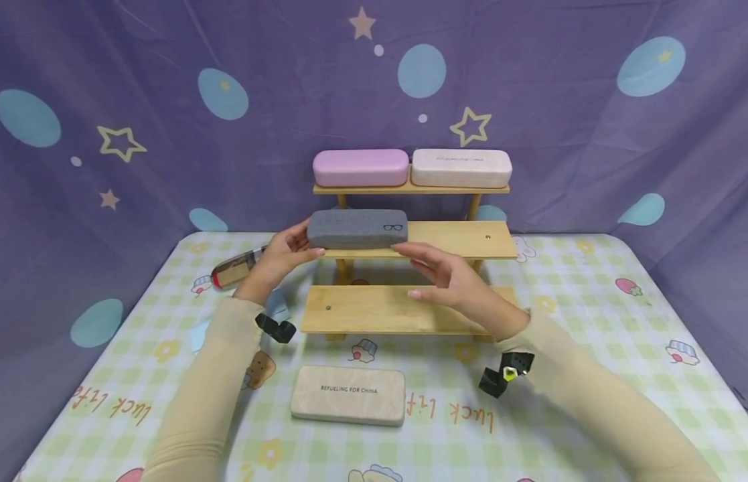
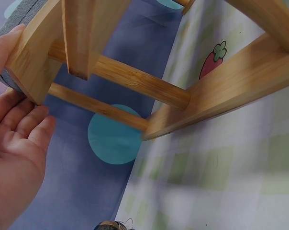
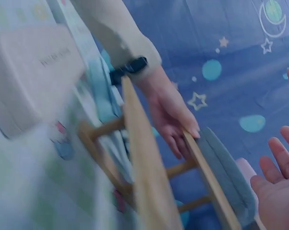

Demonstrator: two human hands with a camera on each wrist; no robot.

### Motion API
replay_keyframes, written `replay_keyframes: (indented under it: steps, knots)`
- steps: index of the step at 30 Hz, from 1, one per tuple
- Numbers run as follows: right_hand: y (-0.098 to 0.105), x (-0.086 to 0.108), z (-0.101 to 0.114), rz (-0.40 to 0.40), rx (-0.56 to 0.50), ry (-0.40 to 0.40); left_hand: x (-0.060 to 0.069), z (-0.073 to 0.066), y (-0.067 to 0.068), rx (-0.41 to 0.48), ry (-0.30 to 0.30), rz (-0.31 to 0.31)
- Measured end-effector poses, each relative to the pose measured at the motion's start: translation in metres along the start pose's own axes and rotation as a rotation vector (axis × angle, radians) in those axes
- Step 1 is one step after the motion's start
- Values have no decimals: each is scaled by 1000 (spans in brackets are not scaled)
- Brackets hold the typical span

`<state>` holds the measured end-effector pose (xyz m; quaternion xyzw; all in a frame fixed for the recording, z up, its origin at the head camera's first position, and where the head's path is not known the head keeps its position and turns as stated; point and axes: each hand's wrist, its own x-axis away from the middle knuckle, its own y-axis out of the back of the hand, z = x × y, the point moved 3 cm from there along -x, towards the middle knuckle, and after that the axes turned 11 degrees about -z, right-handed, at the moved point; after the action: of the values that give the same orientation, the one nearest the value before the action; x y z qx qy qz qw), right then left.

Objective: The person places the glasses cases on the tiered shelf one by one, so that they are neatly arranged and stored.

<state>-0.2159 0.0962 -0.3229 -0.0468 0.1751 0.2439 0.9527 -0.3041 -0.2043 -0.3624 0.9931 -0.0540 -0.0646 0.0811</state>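
At left of centre in the head view, left grip [image 1: 277,261] part-curled about the left end of the grey glasses case [image 1: 357,229], thumb to the front and fingers behind; in the left wrist view, also up against the end of the middle shelf [image 1: 461,237]. Cannot tell whether actually clamping the case or merely steadying it.

Further right, at lower centre, beige case [image 1: 348,396] flat on the bench [image 1: 590,321].

At centre, grey glasses case lengthwise on the left half of the middle shelf, printed spectacles towards the right end. Looks light, probably a stiff shell under cloth-like covering: likely firm under moderate pressure, hardly fragile, textured enough not to slip from the skin. May slide readily on smooth wood, so best nudged gently. Best taken low by both short ends, or pinched front to back across the middle; better not by the upper edge alone, in case of a loose lid.

Right of centre, right grip [image 1: 461,288] spread wide with nothing held, index fingertip just beside the lower right corner of the grey glasses case; contact impossible to confirm.
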Motion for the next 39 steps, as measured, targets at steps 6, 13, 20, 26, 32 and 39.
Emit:
replay_keyframes:
  steps: [6,13,20,26,32,39]
  knots:
    - [-13,20,-7,88,-55,18,0,-1,0,-2,3,-6]
    - [-25,42,-13,153,-175,91,1,-1,0,0,6,-16]
    - [-34,62,-21,218,-258,126,0,0,0,9,8,0]
    - [-43,77,-38,257,-326,61,0,0,-1,23,0,-5]
    - [-56,93,-51,248,-224,9,0,0,0,10,6,-4]
    - [-65,106,-58,118,-107,2,0,0,0,17,21,-5]
